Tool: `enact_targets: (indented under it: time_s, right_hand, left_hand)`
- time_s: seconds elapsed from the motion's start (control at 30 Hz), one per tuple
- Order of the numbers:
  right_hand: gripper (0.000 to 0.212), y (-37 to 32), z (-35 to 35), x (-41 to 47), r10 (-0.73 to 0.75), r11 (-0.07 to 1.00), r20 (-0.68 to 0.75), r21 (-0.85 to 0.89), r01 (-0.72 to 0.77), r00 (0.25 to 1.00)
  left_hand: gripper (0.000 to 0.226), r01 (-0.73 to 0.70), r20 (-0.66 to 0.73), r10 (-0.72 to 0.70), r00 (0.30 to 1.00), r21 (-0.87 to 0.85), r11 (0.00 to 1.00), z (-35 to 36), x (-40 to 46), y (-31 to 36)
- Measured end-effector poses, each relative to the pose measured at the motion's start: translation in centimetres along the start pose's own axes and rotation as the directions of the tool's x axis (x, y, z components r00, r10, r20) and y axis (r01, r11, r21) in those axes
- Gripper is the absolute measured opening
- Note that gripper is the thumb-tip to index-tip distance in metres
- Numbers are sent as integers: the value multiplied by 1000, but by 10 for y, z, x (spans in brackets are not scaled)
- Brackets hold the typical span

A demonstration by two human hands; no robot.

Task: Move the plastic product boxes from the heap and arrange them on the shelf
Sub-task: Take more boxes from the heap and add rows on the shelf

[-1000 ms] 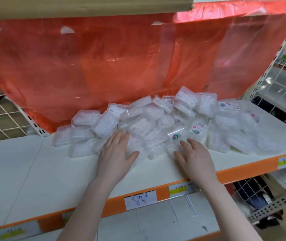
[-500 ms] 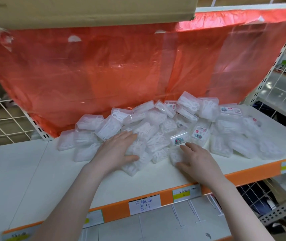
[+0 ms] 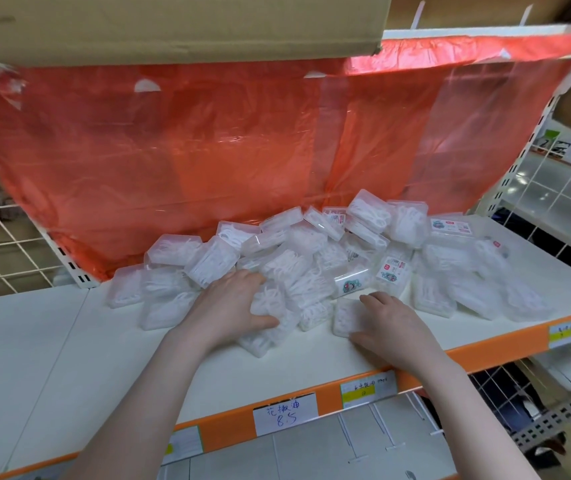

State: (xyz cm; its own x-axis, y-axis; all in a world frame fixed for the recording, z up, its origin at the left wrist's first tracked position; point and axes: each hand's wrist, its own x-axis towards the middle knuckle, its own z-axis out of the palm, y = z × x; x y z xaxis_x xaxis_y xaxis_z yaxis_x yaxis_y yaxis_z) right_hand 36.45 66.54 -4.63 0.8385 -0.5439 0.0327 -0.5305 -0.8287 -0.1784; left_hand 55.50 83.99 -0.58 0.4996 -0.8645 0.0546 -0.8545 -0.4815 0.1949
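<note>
A heap of clear plastic boxes (image 3: 312, 258) filled with white picks lies on the white shelf (image 3: 52, 358), against a red plastic sheet. My left hand (image 3: 232, 303) is at the heap's front left, fingers over a box and thumb curled against the box (image 3: 266, 327) at the front edge. My right hand (image 3: 391, 323) lies on a single box (image 3: 346, 317) at the heap's front, fingers curved over its top and thumb at its near side. A few boxes (image 3: 391, 271) show printed labels.
A red plastic sheet (image 3: 208, 161) hangs behind the heap. A cardboard box (image 3: 173, 26) sits on the level above. The shelf's orange front edge (image 3: 485, 351) carries price tags (image 3: 286, 414). Wire mesh panels (image 3: 0, 258) stand left and right. A lower shelf (image 3: 312, 455) shows below.
Both hands have moved forward into the heap. The left hand has slid right onto the front boxes and closed around one; the right hand has settled over a single box.
</note>
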Motion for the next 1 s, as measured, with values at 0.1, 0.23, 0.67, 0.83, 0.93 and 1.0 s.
enact_targets:
  time_s: [0.1,0.23,0.67,0.83,0.93,1.0]
  right_hand:
    - [60,0,-1,1,5,1000,14,5,-5,1000]
    - [52,1,-2,1,17,1000,-16,3,-16,1000]
    - [60,-22,-24,-9,-96,995,-170,2,98,981]
    - [57,-70,-31,-15,-204,979,-174,-24,203,963]
    - [56,-110,-29,-22,-258,966,-184,-37,256,948]
    - [56,-143,-26,-29,-291,957,-181,-43,288,940]
  left_hand:
    - [73,10,3,-10,1000,7,1000,-1,1,2]
    - [74,29,-27,-29,999,-1,1000,-3,-5,7]
    - [72,194,-98,-194,976,-7,981,-12,-64,-7]
    - [70,240,-127,-242,962,-34,970,-24,-99,-29]
    - [71,277,-137,-280,950,-42,960,-33,-131,-51]
    - [73,311,-152,-314,937,-40,950,-39,-160,-70]
